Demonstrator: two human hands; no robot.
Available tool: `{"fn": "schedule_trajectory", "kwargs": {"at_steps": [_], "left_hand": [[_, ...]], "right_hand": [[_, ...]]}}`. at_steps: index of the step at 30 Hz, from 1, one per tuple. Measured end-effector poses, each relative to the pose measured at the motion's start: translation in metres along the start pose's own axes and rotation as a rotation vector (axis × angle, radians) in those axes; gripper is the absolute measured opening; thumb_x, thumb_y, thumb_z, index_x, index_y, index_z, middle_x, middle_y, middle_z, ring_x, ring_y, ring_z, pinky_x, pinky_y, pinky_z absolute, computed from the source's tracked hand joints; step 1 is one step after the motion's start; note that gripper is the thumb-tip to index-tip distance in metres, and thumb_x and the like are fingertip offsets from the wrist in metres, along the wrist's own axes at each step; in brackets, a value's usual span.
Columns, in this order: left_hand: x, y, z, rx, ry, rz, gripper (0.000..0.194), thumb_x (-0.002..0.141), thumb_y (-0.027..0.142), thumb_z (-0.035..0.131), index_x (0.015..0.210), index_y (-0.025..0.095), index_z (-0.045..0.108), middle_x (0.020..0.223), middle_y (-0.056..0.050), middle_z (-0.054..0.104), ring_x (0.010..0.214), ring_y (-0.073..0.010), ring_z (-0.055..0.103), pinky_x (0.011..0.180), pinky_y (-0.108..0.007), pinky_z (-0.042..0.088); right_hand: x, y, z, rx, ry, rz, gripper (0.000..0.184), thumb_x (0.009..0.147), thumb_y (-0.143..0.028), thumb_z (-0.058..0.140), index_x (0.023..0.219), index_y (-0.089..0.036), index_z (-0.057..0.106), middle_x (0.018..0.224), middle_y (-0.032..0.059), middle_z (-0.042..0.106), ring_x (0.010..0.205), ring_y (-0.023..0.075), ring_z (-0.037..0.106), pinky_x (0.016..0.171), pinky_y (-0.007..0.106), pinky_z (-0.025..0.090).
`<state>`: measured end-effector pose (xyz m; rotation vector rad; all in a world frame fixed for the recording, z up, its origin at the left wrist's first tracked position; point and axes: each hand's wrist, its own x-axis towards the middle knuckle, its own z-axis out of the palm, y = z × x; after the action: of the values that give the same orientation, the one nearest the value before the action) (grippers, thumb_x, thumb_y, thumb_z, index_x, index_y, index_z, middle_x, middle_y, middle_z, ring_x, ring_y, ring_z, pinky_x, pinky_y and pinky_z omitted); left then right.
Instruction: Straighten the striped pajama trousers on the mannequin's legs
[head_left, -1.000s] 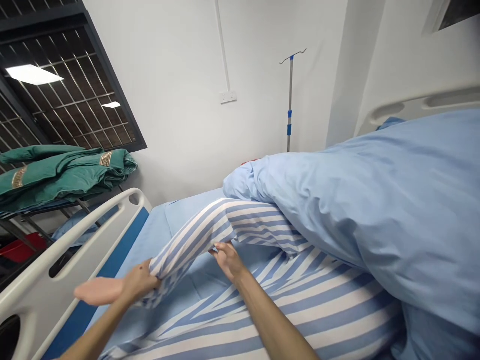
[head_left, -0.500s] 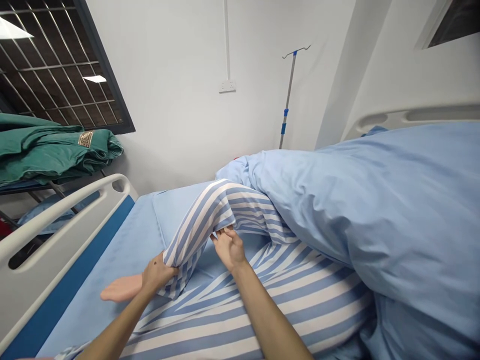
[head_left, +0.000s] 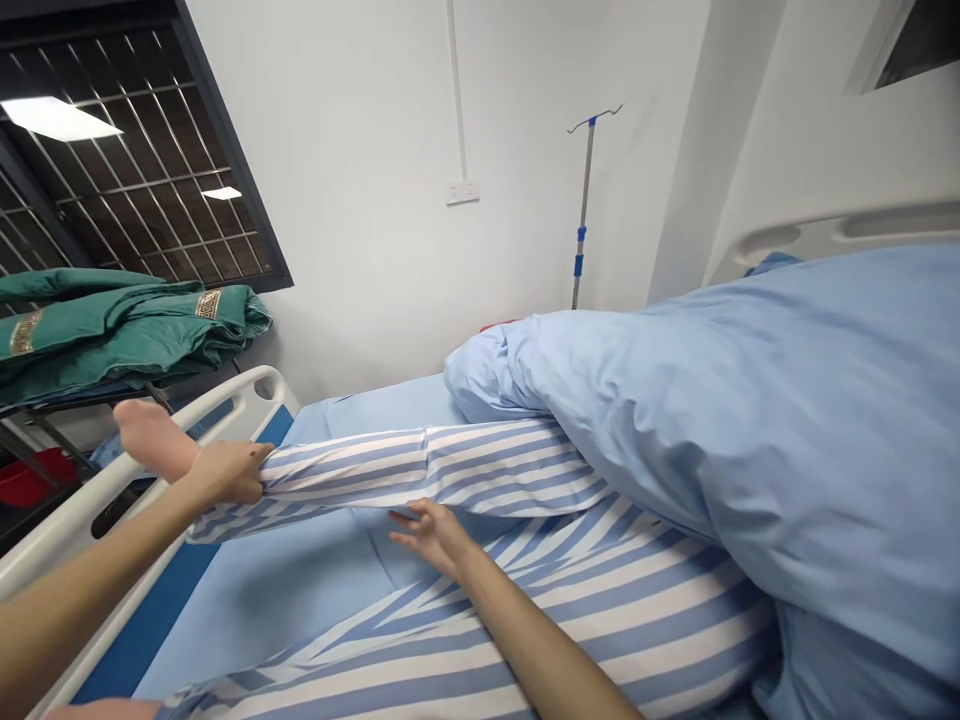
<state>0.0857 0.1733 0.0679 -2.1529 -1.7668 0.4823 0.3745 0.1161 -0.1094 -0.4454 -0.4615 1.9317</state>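
A leg in blue-and-white striped trousers (head_left: 360, 465) is held out nearly straight above the bed. Wrapped around its ankle, over the trouser cuff, is my left hand (head_left: 231, 472); the bare foot (head_left: 154, 440) sticks out beyond it, by the footboard. Under the knee my right hand (head_left: 431, 535) has its fingers spread, close to the fabric; whether the fingertips touch it I cannot tell. A second striped leg (head_left: 480, 640) lies on the mattress nearer to me. The upper body is hidden under a light blue quilt (head_left: 697, 400).
The pale footboard (head_left: 202, 400) with blue panel stands at the left. Beyond it, folded green bedding (head_left: 150, 325) lies on a rack, with a red basin (head_left: 37, 478) below. An IV pole (head_left: 583, 200) stands by the wall, and a headboard (head_left: 832, 235) is at right.
The bent knee has straightened, and my left hand has carried the ankle up and left towards the footboard. My right hand has moved slightly lower, its fingers spreading.
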Motion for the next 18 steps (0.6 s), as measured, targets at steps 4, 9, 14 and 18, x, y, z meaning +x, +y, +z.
{"fn": "schedule_trajectory", "kwargs": {"at_steps": [4, 9, 14, 18], "left_hand": [[0.008, -0.001, -0.021, 0.032, -0.009, 0.001, 0.056, 0.044, 0.024, 0.049, 0.099, 0.02, 0.06, 0.088, -0.015, 0.064, 0.078, -0.0356, 0.059, 0.059, -0.039, 0.041], [0.009, -0.001, -0.024, 0.015, -0.012, -0.002, 0.056, 0.044, 0.026, 0.053, 0.099, 0.019, 0.059, 0.088, -0.014, 0.064, 0.077, -0.0342, 0.058, 0.058, -0.037, 0.04], [0.0, 0.005, -0.001, -0.074, 0.018, -0.039, 0.047, 0.052, 0.033, 0.056, 0.096, 0.019, 0.059, 0.084, -0.009, 0.065, 0.075, -0.0273, 0.058, 0.061, -0.031, 0.038], [-0.007, 0.05, 0.032, -0.309, 0.044, -0.158, 0.045, 0.055, 0.04, 0.056, 0.096, 0.023, 0.057, 0.089, -0.007, 0.065, 0.079, -0.0275, 0.059, 0.059, -0.029, 0.037]], "right_hand": [[0.0, 0.002, 0.002, 0.036, 0.002, 0.029, 0.02, 0.055, -0.019, 0.071, 0.06, -0.015, 0.053, 0.079, 0.0031, 0.057, 0.095, 0.0268, 0.055, 0.077, 0.04, 0.045], [0.003, 0.001, 0.002, 0.023, 0.018, -0.023, 0.02, 0.054, -0.021, 0.071, 0.062, -0.016, 0.054, 0.081, 0.002, 0.056, 0.095, 0.0226, 0.053, 0.078, 0.037, 0.043], [0.006, -0.006, 0.002, -0.107, 0.057, -0.155, 0.018, 0.056, -0.023, 0.07, 0.064, -0.018, 0.054, 0.077, -0.0003, 0.056, 0.088, 0.0163, 0.05, 0.08, 0.032, 0.04], [-0.002, -0.027, 0.01, -0.174, -0.067, -0.378, 0.024, 0.062, -0.019, 0.063, 0.084, -0.024, 0.058, 0.095, -0.001, 0.059, 0.094, 0.0152, 0.05, 0.085, 0.03, 0.038]]}}
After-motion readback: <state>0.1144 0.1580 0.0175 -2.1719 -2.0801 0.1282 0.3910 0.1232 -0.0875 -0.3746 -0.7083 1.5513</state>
